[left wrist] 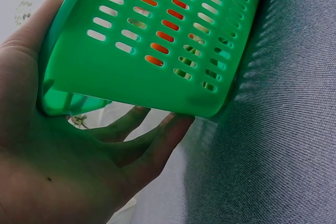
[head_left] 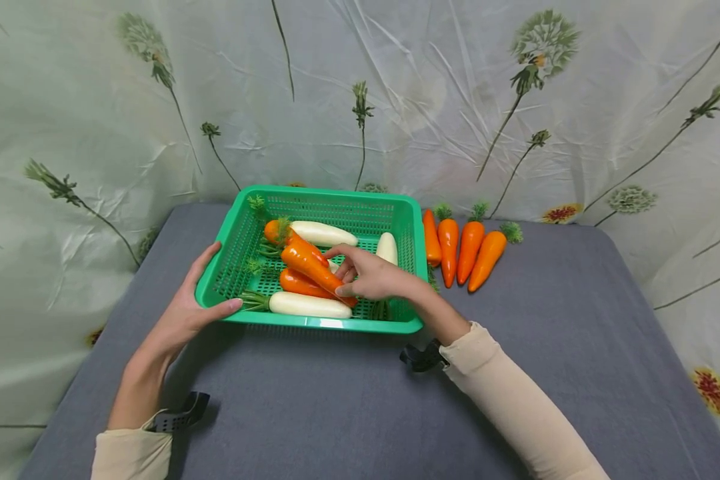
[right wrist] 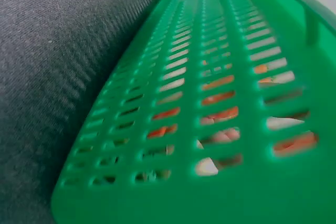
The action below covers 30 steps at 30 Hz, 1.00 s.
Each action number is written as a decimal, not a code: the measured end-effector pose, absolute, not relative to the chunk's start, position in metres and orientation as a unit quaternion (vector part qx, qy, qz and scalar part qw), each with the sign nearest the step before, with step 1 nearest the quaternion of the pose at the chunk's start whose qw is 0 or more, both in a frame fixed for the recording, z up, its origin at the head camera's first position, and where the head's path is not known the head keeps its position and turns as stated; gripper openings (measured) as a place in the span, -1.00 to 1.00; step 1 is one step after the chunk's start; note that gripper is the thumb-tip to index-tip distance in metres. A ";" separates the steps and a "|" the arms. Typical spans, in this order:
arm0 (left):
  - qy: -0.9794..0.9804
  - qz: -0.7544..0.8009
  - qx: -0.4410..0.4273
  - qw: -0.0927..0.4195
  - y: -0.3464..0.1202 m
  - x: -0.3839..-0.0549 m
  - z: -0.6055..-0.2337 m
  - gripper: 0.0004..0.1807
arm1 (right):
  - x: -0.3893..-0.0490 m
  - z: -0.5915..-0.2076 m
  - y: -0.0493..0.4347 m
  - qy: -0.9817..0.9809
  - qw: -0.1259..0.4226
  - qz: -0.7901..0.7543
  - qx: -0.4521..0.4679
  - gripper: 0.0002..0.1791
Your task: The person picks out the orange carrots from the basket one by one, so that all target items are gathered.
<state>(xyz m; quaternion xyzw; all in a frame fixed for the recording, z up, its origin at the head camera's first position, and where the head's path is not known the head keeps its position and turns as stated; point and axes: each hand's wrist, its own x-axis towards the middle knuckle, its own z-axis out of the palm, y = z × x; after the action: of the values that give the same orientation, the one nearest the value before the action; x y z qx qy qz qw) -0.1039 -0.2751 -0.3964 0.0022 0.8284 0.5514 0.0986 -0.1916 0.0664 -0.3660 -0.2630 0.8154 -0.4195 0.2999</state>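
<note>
A green plastic basket (head_left: 330, 323) with slotted walls stands on the cloth. My left hand (head_left: 186, 310) grips its near left corner, thumb along the front rim and fingers along the left side; the left wrist view shows this hand (left wrist: 79, 150) against the basket wall (left wrist: 126, 72). Inside the basket, my right hand (head_left: 369, 273) holds an orange carrot (head_left: 306, 260) between thumb and fingers, its tip pointing toward the near right. Beneath it lies another carrot (head_left: 300, 283), beside a white radish (head_left: 309, 305) along the front wall. The right wrist view shows mostly the slotted wall (right wrist: 220, 198).
Also in the basket are a white radish (head_left: 324, 233) near the back and another radish (head_left: 387, 247) at the right. Several carrots (head_left: 471, 243) lie in a row on the grey cloth (head_left: 336, 400), right of the basket. A flower-patterned curtain (head_left: 312, 133) hangs behind.
</note>
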 end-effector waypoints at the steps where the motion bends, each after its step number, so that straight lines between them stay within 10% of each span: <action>1: 0.827 0.553 0.003 0.098 -0.275 -0.104 -0.396 0.13 | -0.192 -0.366 0.070 0.810 0.304 -0.432 -0.255 -0.21; 30: 0.810 0.578 0.003 0.098 -0.273 -0.103 -0.396 0.14 | -0.194 -0.358 0.091 0.647 0.353 -0.654 -0.167 0.36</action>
<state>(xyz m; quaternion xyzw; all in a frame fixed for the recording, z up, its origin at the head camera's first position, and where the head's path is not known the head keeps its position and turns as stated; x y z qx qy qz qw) -0.1033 -0.2730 -0.3963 0.0033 0.8103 0.5777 0.0981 -0.1938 0.0908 -0.3585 -0.1665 0.6473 -0.6545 0.3534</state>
